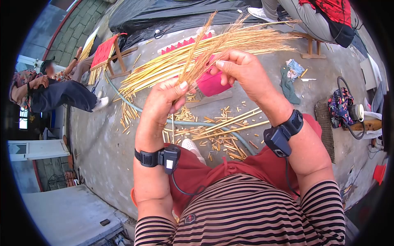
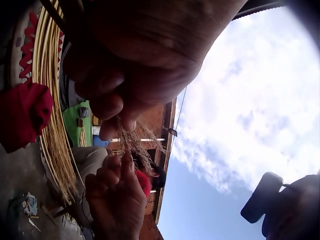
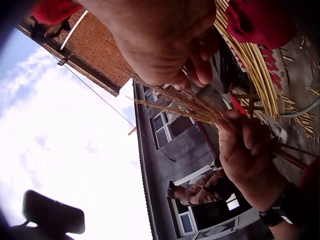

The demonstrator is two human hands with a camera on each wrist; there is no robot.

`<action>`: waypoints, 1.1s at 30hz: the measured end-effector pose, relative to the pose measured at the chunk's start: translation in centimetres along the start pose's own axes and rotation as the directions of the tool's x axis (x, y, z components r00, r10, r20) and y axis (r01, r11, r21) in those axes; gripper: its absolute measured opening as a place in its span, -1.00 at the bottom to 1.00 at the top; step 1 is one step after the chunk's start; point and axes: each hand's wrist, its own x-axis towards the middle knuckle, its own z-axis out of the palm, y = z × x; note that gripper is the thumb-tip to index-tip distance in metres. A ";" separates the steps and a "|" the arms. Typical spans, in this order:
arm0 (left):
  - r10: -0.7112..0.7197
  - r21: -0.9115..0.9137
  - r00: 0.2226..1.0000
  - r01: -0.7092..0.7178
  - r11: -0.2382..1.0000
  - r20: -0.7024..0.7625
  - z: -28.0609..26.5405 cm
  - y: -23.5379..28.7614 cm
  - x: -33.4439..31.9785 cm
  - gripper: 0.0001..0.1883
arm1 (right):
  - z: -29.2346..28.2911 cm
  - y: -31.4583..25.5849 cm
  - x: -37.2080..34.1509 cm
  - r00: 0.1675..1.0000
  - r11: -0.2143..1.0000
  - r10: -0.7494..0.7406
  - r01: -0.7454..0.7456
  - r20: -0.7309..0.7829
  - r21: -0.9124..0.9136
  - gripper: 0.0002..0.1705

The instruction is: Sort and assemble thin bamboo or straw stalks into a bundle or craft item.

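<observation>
My left hand (image 1: pixel 164 97) grips a few dry stalks just below their feathery tan seed heads (image 1: pixel 200 57). The heads fan upward and away from me in the head view. Opposite it, my right hand (image 1: pixel 242 71) pinches at the side of the heads with thumb and forefinger. In the right wrist view the wispy heads (image 3: pixel 185 104) stretch from my left hand (image 3: pixel 247 155) up to the right fingers. Magenta cloth (image 1: pixel 211 84) shows behind my hands, above the floor.
A long bundle of yellow stalks (image 1: pixel 164 69) lies beyond my hands. Cut stalk pieces (image 1: pixel 225 145) litter the concrete around a grey-green hose (image 1: pixel 191 122). A seated person (image 1: pixel 61 88) is at the left, another (image 1: pixel 316 20) at the far right. A patterned bag (image 1: pixel 340 104) stands right.
</observation>
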 end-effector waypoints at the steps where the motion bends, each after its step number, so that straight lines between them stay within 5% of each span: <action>1: 0.002 0.005 1.000 -0.002 1.000 0.003 0.1 0.0 0.1 -0.73 | -0.1 0.0 0.0 1.000 1.000 0.003 -0.003 -0.009 0.008 -0.81; 7: -0.002 0.018 1.000 0.002 1.000 0.000 0.6 0.2 -0.1 -0.74 | -0.4 -0.5 0.0 0.999 0.999 0.016 -0.018 -0.045 -0.048 -0.86; 14: 0.014 0.051 0.999 -0.011 0.999 -0.041 0.1 0.0 -0.2 -0.74 | -3.8 -1.4 0.8 0.918 0.987 -0.155 0.133 -0.365 -0.085 -0.85; 17: 0.005 0.063 0.998 -0.001 0.998 -0.060 0.2 0.1 -0.3 -0.74 | -2.2 -2.3 0.4 0.925 0.971 -0.234 0.236 -0.301 -0.031 -0.80; 21: 0.002 0.078 0.999 0.001 0.997 -0.036 0.3 0.0 -0.3 -0.74 | -1.9 -1.2 0.3 0.978 0.989 -0.142 0.134 -0.154 -0.060 -0.78; 31: 0.001 0.180 0.999 0.006 0.984 -0.036 0.2 -1.0 0.2 -0.71 | -1.7 -0.8 0.7 0.966 0.985 -0.118 0.143 -0.231 0.095 -0.92; 33: 0.016 0.124 0.999 -0.012 0.992 -0.031 0.9 -0.4 0.0 -0.77 | -2.0 0.2 1.1 0.943 0.991 -0.130 0.113 -0.307 -0.074 -0.91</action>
